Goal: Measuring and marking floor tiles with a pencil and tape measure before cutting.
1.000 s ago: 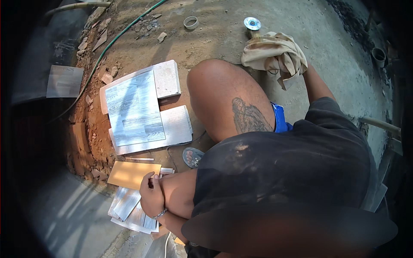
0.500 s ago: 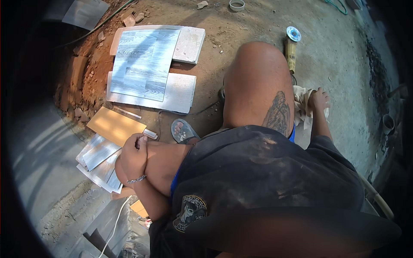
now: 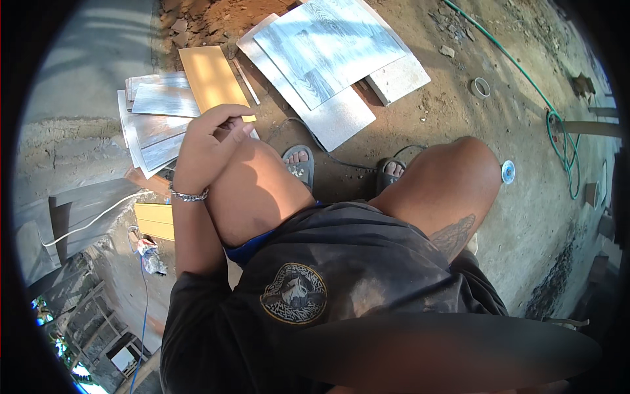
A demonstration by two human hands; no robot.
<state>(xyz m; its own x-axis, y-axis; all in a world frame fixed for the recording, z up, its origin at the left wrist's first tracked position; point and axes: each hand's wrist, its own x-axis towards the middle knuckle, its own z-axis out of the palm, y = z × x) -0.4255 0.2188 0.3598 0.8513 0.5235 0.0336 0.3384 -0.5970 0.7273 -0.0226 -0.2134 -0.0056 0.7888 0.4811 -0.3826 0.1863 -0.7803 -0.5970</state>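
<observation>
I am squatting, and my left hand rests on my left knee with its fingers loosely draped and nothing in it. A metal bracelet circles the wrist. My right hand is hidden behind my right thigh. Just beyond the left hand lie a stack of grey tile pieces and a yellow-orange plank. Large grey wood-patterned tiles lie on the dirt ahead of my sandalled feet.
A tape roll and a green hose lie on the concrete at the right, with a small round disc beside my right knee. A yellow board and a white cable are at the left, above a drop.
The view has swung round, so the tiles now lie ahead at the top. My left hand stays on the knee. My right hand, earlier on a cloth, has gone out of sight.
</observation>
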